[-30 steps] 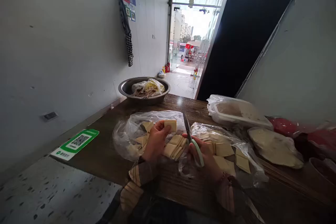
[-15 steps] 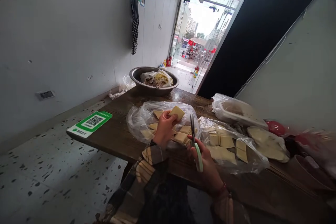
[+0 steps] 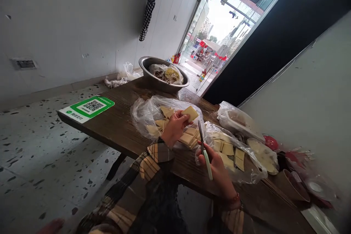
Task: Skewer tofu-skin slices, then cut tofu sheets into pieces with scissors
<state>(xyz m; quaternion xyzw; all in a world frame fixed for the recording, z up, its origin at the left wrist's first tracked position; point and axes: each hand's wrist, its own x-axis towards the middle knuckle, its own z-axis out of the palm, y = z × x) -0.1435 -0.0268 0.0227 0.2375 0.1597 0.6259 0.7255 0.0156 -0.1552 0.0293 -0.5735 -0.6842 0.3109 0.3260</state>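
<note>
My left hand [image 3: 174, 127] pinches a pale yellow square piece [image 3: 190, 113] over a clear plastic bag [image 3: 141, 119] that holds more cut pieces. In my right hand [image 3: 215, 166] are scissors [image 3: 206, 159] with pale green handles, their blades pointing up beside the held piece. Below my left hand, a stack of square pieces [image 3: 187, 138] lies on the bag. To the right, a second plastic bag [image 3: 253, 172] bears squares and a larger sheet [image 3: 227, 161].
A metal bowl [image 3: 164, 86] with bagged food stands at the table's far end. A green QR sign [image 3: 87, 108] lies at the left corner. A wrapped tray [image 3: 241, 122], a pale bagged item [image 3: 264, 155] and a brown container [image 3: 292, 186] are at the right.
The camera view has tilted and shifted. My left hand has moved slightly right with the square piece, closer to the scissors. My right hand still holds the scissors.
</note>
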